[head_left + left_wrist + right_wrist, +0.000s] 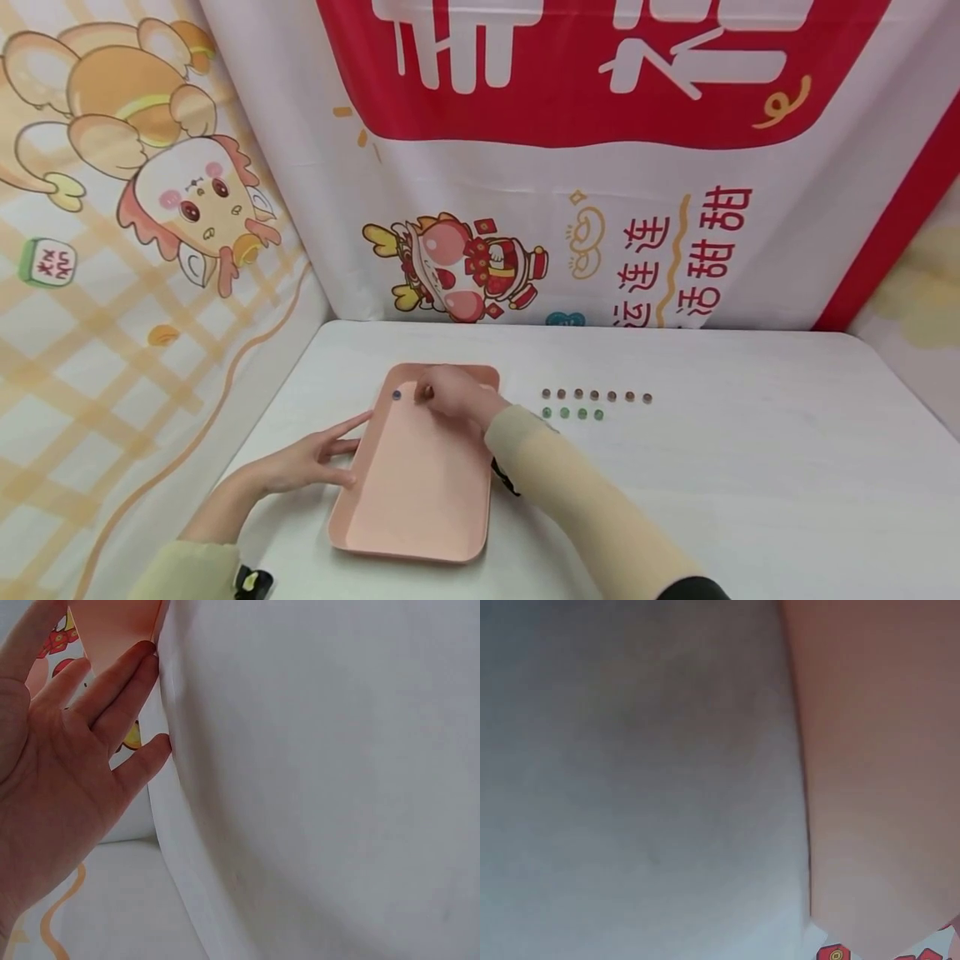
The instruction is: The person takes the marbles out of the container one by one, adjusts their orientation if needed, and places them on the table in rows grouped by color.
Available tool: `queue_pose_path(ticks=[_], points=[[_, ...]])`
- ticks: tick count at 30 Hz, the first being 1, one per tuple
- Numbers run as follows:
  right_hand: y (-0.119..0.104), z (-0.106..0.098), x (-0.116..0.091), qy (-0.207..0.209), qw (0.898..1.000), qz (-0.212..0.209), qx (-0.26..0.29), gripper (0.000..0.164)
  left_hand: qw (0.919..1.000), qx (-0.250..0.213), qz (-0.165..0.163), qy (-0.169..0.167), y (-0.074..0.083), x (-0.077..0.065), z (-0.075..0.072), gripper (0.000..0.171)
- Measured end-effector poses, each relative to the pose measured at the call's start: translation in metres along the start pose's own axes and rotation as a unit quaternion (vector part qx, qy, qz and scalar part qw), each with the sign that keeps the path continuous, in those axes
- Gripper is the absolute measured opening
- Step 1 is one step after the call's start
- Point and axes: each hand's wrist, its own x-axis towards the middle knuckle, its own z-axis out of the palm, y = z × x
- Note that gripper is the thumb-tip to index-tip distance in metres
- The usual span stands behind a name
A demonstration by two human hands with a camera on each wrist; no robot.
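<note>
A shallow pink tray (420,500) lies lengthwise on the white table in the head view. My left hand (307,460) is spread beside its left edge, fingertips at the rim; in the left wrist view the left hand (67,765) shows its palm and extended fingers near the pink tray (112,630). My right hand (453,392) reaches over the tray's far end, fingers bent down close to its floor. Whether a small piece sits between those fingertips I cannot tell. Just left of them, a small round blue bead (397,395) rests in the tray's far left corner.
Right of the tray, several brownish beads (594,395) form a row, with several green beads (582,413) in a shorter row nearer me. A printed cloth (465,208) hangs behind the table (712,467); another patterned cloth (150,333) borders the left side.
</note>
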Motion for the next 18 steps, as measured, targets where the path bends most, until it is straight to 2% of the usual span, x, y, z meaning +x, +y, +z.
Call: queue_pose_path(ticks=[5, 10, 15, 18], points=[[0.002, -0.003, -0.005, -0.003, 1.0, 0.014, 0.0, 0.02, 0.9999, -0.013, 0.007, -0.006, -0.003, 0.003, 0.0, 0.089], [0.003, -0.004, -0.012, -0.008, 0.998, 0.046, 0.043, 0.018, 0.9995, -0.026, 0.009, -0.014, -0.005, 0.004, 0.002, 0.09], [0.006, -0.009, -0.014, -0.006, 0.999, 0.02, 0.036, 0.008, 0.9996, -0.023, 0.003, -0.015, -0.004, 0.002, 0.002, 0.09], [0.008, -0.012, -0.017, -0.007, 0.998, 0.014, 0.055, 0.01, 0.9998, -0.016, -0.004, -0.011, -0.003, 0.001, 0.0, 0.089]])
